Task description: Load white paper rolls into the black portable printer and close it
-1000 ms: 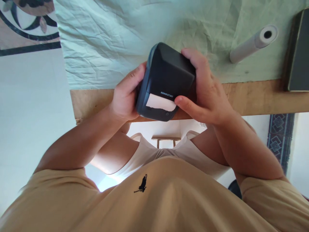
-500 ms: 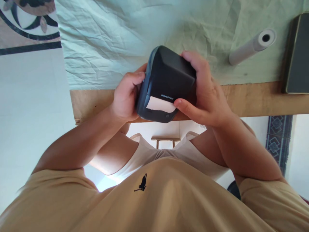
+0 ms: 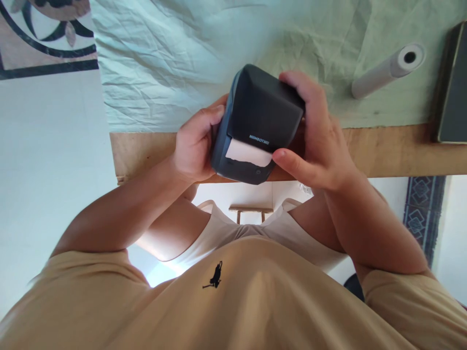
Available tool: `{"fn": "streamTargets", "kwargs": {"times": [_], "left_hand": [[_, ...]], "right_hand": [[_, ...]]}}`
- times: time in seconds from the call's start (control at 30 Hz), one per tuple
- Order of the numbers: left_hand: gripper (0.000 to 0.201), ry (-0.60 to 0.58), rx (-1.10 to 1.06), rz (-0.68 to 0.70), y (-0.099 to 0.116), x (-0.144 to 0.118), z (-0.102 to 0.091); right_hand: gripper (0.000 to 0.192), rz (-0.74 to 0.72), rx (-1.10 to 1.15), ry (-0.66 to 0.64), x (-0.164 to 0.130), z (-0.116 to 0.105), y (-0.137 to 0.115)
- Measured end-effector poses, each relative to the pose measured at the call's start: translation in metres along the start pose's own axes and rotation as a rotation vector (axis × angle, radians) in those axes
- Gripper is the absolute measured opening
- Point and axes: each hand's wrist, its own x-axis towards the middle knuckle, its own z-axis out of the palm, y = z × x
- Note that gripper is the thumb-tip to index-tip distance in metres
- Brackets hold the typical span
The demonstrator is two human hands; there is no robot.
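Observation:
A small dark label printer (image 3: 260, 116) is held over the near edge of the table between both of my hands. My left hand (image 3: 195, 146) grips its left side with the fingers curled against the casing. My right hand (image 3: 317, 133) wraps over its right side and top, the thumb lying by the slot. A strip of white paper (image 3: 248, 153) sticks out of the slot on the printer's front face, under a small brand mark.
A wooden table (image 3: 401, 148) carries a wrinkled pale green cloth (image 3: 175, 58). A white paper roll (image 3: 388, 70) lies at the right on the cloth. A dark flat slab (image 3: 454, 87) sits at the far right edge. Patterned floor shows at the left.
The printer and both hands have shifted slightly to the right in view; the grip is the same and the paper strip looks unchanged.

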Motion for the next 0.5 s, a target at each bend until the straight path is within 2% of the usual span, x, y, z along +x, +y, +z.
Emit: {"fn": "streamTargets", "kwargs": {"times": [0.17, 0.23, 0.33, 0.43, 0.5], "left_hand": [[0.024, -0.023, 0.002, -0.066, 0.007, -0.001, 0.009], [0.028, -0.079, -0.012, -0.064, 0.008, 0.001, 0.006], [0.040, -0.231, -0.046, -0.050, 0.008, 0.003, -0.002], [0.027, -0.294, -0.026, -0.066, 0.007, 0.002, -0.007], [0.025, -0.268, 0.012, -0.037, 0.004, 0.000, -0.007]], "right_hand": [[0.086, -0.078, -0.023, 0.059, 0.000, 0.002, 0.003], [0.086, -0.077, -0.027, 0.066, -0.001, 0.001, 0.002], [0.087, -0.093, -0.070, 0.098, 0.000, -0.003, 0.003], [0.084, -0.112, -0.131, 0.192, 0.000, -0.005, 0.004], [0.074, -0.104, -0.091, 0.342, -0.002, -0.005, 0.002]]}}
